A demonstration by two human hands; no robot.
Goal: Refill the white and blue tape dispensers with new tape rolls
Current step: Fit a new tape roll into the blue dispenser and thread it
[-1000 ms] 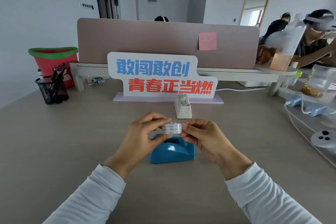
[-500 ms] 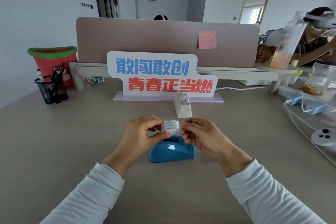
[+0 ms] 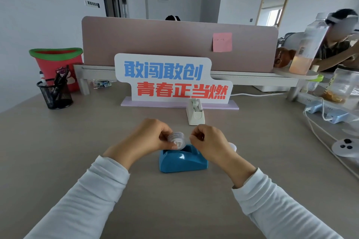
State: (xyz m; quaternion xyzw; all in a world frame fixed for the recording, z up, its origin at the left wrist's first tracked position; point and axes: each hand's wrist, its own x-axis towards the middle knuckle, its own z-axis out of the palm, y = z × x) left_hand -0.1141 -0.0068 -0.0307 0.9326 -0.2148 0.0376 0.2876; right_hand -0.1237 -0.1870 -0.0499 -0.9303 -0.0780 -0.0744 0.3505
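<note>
Head view, the only one. Left hand (image 3: 147,137) pinching the new tape roll (image 3: 177,139) by its rim, fingers closed on it, just above the open cradle of the blue dispenser (image 3: 182,160) at 6 o'clock of the desk (image 3: 58,151). Right hand (image 3: 208,141) curled shut at 3 o'clock of the roll, fingertips possibly nipping the loose tape end; too blurred to confirm, and no strand visible. White dispenser (image 3: 195,112) at 12 o'clock, well apart, in front of the slogan sign (image 3: 171,79), seemingly already loaded.

For a clean seat, probably best: keep the roll upright on edge, core axle level, lined up with the cradle slots, then lower straight down at 6 o'clock. Loose end off the top, toward the cutter end at 3 o'clock. Steady the base with spare fingers to stop it sliding. Avoid squeezing the roll's sides, or fingerprints on the adhesive.
</note>
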